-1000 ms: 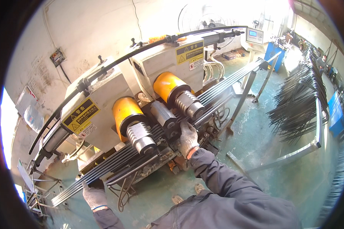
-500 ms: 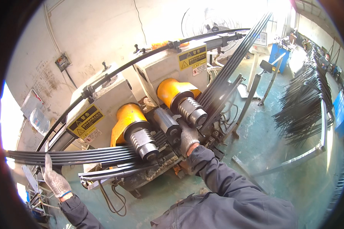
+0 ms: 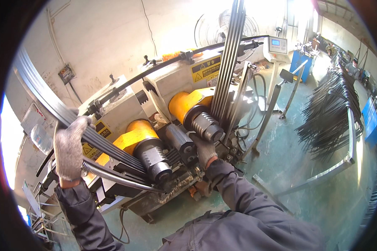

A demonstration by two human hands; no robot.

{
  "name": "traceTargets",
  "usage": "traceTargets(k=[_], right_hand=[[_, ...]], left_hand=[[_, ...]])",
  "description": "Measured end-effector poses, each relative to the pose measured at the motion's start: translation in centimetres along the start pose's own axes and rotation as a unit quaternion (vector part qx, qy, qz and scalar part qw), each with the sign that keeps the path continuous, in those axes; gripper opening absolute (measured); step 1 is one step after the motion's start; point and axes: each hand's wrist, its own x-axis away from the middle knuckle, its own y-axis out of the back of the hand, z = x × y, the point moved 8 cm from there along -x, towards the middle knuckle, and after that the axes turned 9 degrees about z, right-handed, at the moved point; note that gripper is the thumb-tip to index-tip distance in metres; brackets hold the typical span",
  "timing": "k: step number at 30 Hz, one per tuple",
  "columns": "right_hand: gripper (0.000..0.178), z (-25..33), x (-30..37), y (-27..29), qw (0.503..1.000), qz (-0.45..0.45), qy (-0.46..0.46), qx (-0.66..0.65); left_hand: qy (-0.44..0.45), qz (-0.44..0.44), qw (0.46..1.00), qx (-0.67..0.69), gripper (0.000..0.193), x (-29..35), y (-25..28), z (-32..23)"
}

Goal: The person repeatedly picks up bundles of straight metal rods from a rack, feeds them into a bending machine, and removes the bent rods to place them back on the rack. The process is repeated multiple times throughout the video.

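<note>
A bundle of several long black rods runs through a bending machine and is bent up at both sides. Its left part slants up to the left, and its right part rises steeply beside the right roller. My left hand, in a knitted grey glove, is closed round the left rods. My right hand, gloved too, reaches in between the central block and the right grooved roller; its fingertips are hidden there. The left grooved roller sits against the rods below a yellow housing.
Beside my left hand lies a coiled spring on an arm. A control box with a screen stands behind on a post. At right, a rack bears many bent black rods. Another person is far back.
Both ends of the rod bundle have swung upward. My left hand has risen with the left rods and closed from an outstretched pose. My right hand stays nearly where it was.
</note>
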Motion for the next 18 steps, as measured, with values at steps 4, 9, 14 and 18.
traceTargets(k=[4,9,14,18], right_hand=[[0.034,-0.3,0.3,0.0,0.998,0.004,0.054,-0.023],[0.037,-1.6,0.3,-0.2,0.994,-0.002,-0.040,-0.100],[0.029,-1.4,0.2,0.0,0.989,-0.019,-0.064,-0.135],[0.038,-1.8,0.0,-0.1,0.995,0.018,-0.066,-0.079]], left_hand=[[-0.077,0.016,0.990,0.114,0.018,-3.5,-1.6,-3.6],[0.089,-0.006,0.967,0.239,0.029,-4.5,-2.3,-3.3],[0.116,-0.018,0.951,0.286,0.032,-3.9,-2.4,-3.1],[0.099,-0.017,0.957,0.274,0.029,-4.0,-2.4,-2.8]])
